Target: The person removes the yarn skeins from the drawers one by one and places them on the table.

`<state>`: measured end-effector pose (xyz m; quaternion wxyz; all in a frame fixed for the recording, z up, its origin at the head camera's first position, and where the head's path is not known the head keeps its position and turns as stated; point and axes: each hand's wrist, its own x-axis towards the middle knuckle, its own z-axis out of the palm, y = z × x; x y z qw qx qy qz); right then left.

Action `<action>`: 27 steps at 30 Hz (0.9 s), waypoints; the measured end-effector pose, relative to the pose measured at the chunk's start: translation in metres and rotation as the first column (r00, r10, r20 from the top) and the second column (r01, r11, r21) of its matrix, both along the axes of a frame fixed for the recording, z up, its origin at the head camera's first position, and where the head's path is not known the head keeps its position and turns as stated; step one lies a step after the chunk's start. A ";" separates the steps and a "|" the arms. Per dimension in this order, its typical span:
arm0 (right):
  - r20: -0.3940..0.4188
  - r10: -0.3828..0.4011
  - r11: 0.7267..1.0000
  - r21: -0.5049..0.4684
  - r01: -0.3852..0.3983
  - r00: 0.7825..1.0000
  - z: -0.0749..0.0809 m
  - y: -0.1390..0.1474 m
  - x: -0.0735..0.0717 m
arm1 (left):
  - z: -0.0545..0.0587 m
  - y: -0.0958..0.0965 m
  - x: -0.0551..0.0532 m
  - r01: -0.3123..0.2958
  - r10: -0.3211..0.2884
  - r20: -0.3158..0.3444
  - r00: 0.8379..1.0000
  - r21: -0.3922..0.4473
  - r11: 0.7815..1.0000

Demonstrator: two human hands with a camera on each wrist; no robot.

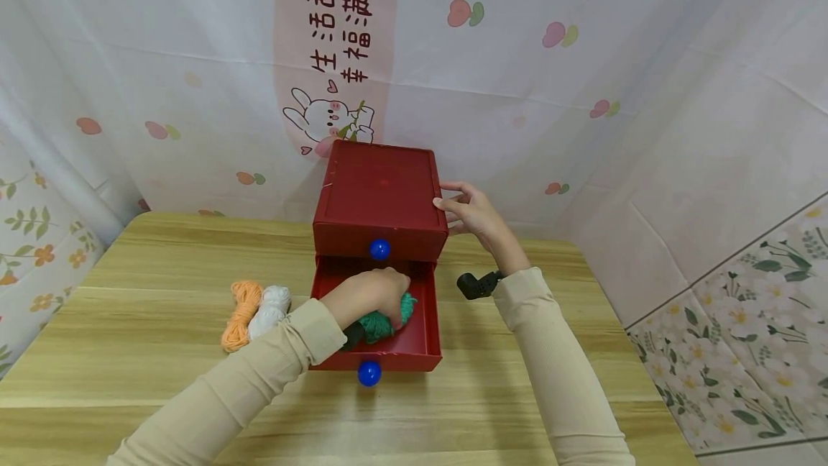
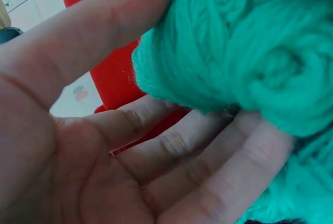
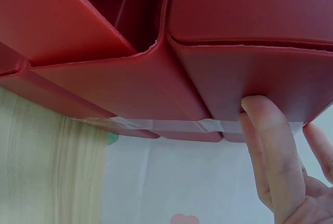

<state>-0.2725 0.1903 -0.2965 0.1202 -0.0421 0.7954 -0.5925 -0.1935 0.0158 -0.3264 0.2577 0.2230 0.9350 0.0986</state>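
1. Orange yarn (image 1: 241,314) and white yarn (image 1: 271,311) are lying side by side on the desk (image 1: 155,351), just left of the open drawer (image 1: 427,336).
2. The left hand (image 1: 370,295) is reaching into that lower drawer; its fingers (image 2: 208,146) are curling round the green yarn (image 1: 387,320), which is sitting inside the drawer, near its middle. The left wrist view is showing the thumb pressing one side of the skein and the other fingers cupping it from below.
3. A blue knob (image 1: 369,372) is sticking out of the drawer's front, and a second knob (image 1: 379,249) is sitting on the closed drawer above.
4. The right hand (image 1: 467,208) is bracing the red box (image 1: 378,196) at its right edge, fingers (image 3: 270,151) lying fairly straight and flat against the wall, gripping nothing.
5. Risks, as I am judging them: loose strands may be snagging on the drawer's rim or on the upper drawer's edge as the skein moves, unwinding it. The box looks light, so if the right hand is easing off, a tug on the drawer could be sliding or tipping it.
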 end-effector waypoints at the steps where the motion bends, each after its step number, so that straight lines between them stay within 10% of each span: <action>1: 0.000 0.000 1.000 0.001 0.000 1.000 0.000 0.000 0.000 | 0.000 0.000 0.000 0.003 -0.003 -0.001 1.000 0.002 1.000; 14: -0.003 0.004 1.000 0.008 -0.004 1.000 0.002 0.002 0.002 | 0.013 -0.006 0.000 0.062 -0.059 -0.022 0.998 0.173 0.983; 27: -0.011 0.007 1.000 0.013 -0.007 1.000 0.002 0.001 0.002 | 0.043 -0.043 0.021 0.065 -0.021 -0.103 0.994 0.449 0.891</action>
